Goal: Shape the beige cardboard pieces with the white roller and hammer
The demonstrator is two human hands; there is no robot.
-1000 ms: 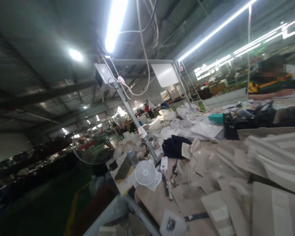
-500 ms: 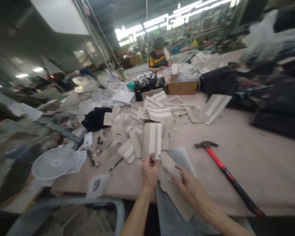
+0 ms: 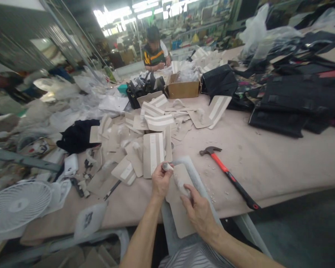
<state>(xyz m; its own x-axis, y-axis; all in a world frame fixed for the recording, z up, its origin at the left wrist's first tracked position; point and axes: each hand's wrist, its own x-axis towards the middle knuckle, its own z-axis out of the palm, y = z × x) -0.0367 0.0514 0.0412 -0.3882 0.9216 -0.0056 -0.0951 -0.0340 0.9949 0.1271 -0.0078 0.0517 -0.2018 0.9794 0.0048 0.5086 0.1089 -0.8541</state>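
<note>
The left hand [image 3: 160,182] has its fingers curled in and pinching a small tube [image 3: 166,167], pale with a grey end that points away from the palm. The right hand [image 3: 199,210] has thumb and forefinger a little apart, tips over a beige card [image 3: 181,221]; a whitish patch shows between them, and I cannot tell whether they grip it. The card lies under the right fingers and just right of the left ones, on a grey slab [image 3: 191,169] that reaches over the near edge of the table [image 3: 290,160].

Just beyond the left fingers lies a card with white stripes [image 3: 153,152], in front of a loose pile of similar pieces. To the right of the right fingers, apart from them, rests a hammer [image 3: 232,178] with a red and black handle. Well left of the left fingers stands a white fan [image 3: 19,204]. Far ahead of both hands' fingers are a brown box [image 3: 183,90] and, beyond it, a co-worker [image 3: 155,56] with arms on the table.
</note>
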